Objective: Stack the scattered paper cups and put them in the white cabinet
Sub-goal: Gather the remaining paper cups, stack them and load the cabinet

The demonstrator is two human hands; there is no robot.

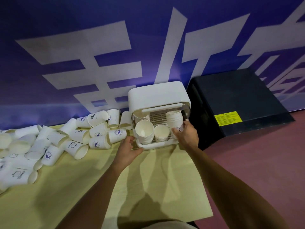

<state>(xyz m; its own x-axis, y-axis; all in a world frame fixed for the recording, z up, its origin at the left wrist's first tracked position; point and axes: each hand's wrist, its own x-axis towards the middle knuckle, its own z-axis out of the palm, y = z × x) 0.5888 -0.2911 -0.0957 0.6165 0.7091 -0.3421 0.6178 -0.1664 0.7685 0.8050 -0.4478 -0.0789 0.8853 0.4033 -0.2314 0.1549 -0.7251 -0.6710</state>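
Note:
The white cabinet [156,95] stands open at the back of the yellow-covered table, its clear door lifted. Inside stand a stack of paper cups [144,132] at the left and another cup stack [161,133] in the middle. My right hand [186,134] grips a tall stack of cups [175,119] at the cabinet's right side, inside the opening. My left hand [128,150] holds the cabinet's lower left corner, thumb on its front rim. Several loose printed paper cups [92,131] lie scattered on their sides left of the cabinet.
A black box [237,103] with a yellow label sits right of the cabinet on the reddish floor. A blue wall with large white characters runs behind. The yellow table cover [148,187] ends just right of the cabinet.

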